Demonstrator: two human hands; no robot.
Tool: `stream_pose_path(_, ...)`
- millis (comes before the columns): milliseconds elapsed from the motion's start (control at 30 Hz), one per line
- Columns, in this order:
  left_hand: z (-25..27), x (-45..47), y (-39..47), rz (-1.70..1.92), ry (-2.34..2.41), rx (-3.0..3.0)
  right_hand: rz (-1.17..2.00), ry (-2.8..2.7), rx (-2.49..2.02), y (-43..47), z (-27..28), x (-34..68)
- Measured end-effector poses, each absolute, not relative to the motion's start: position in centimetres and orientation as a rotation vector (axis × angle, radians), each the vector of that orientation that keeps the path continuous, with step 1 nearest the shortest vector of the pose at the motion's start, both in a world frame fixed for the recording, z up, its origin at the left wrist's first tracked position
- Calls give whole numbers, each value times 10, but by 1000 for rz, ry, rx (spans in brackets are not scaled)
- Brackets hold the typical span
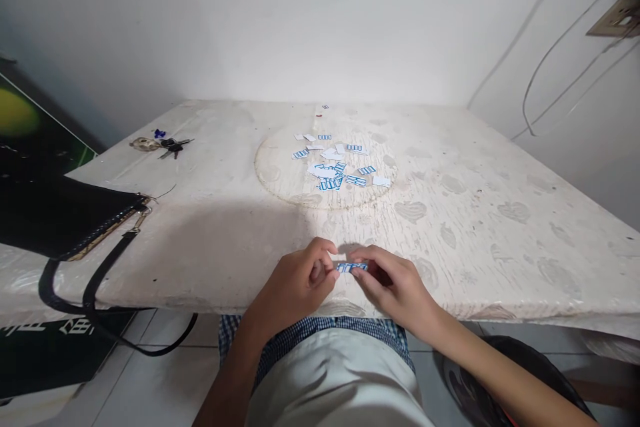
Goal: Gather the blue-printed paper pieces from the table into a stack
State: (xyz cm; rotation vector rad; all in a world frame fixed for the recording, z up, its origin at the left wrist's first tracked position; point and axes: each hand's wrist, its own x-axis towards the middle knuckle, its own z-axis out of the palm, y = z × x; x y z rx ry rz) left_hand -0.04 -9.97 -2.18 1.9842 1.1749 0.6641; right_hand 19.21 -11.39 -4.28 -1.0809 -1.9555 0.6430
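Note:
Close to the table's front edge, a small piece of paper (345, 268) with blue-and-white markings is pinched between my two hands. My left hand (303, 280) grips its left end with thumb and fingertips. At the right end, the thumb and fingers of my right hand (393, 277) are closed on the same piece. What is printed on it is too small to read, and my fingertips cover part of it. Farther back, several similar paper pieces (325, 172), some blue-marked and some plain white, lie scattered and overlapping on the tablecloth.
A patterned, plastic-covered table (215, 240) meets the white wall. On the left lie keys (173, 145) and a black bag (65, 213) whose strap (93, 280) hangs over the edge. Cables (537, 93) run down from a wall socket (615, 19) at right. Below sits a dark round object (520, 360).

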Motion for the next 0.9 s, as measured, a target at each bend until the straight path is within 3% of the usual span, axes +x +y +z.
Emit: stream_pose_path(900, -16, 0, -100, 660, 1142, 2006, 648, -1965, -1087, -113, -42, 191)
